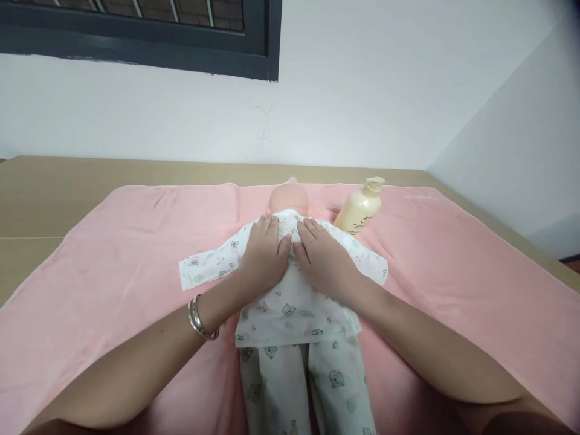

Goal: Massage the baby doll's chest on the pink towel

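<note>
A baby doll with a smooth, bare head [289,198] lies on a pink blanket, dressed in a white printed top [294,317] and matching trousers [285,380]. My left hand [266,251] rests flat on the left side of the top's upper part, fingers extended. Flat on the right side lies my right hand [324,254], its fingers also stretched out. The thumbs nearly meet at the middle. Neither hand holds anything. The doll's sleeves spread out to both sides, and no doll hands show at the cuffs.
A pale yellow pump bottle [360,208] leans to the right beside the doll's head. The pink blanket [453,266] covers much of the tan surface [54,181]. Behind it stands a white wall [344,109] with a dark-framed window [258,36].
</note>
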Action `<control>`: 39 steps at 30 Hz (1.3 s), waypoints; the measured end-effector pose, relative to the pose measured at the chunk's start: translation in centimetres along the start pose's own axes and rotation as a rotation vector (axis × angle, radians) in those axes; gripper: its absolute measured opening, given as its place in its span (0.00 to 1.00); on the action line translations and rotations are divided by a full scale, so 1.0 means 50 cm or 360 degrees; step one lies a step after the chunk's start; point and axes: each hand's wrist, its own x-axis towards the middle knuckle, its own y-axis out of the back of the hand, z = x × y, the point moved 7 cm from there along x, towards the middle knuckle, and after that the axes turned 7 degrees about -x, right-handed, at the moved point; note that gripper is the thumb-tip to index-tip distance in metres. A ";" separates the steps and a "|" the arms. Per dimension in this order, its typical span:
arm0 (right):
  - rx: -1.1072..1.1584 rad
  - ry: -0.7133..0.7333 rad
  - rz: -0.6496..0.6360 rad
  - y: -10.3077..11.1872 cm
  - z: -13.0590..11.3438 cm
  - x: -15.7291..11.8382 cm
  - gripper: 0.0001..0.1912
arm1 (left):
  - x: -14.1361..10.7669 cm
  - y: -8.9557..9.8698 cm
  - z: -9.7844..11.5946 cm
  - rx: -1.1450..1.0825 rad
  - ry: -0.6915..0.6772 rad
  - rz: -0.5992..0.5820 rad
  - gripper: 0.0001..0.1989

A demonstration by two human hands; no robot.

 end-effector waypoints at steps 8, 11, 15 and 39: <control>0.0051 -0.0088 -0.0090 -0.017 0.042 0.038 0.33 | -0.029 0.000 0.032 0.0009 -0.0058 -0.0094 0.27; -0.0107 -0.0036 0.0027 -0.009 0.008 0.007 0.31 | 0.000 0.006 0.006 -0.0125 -0.0041 -0.0067 0.24; -0.0063 -0.0014 -0.0004 -0.004 0.003 0.002 0.30 | 0.012 0.010 -0.015 -0.0184 -0.0002 0.0076 0.23; -0.0142 -0.0085 -0.0030 -0.011 0.005 0.004 0.32 | -0.020 -0.008 -0.005 -0.0259 0.0124 -0.0015 0.27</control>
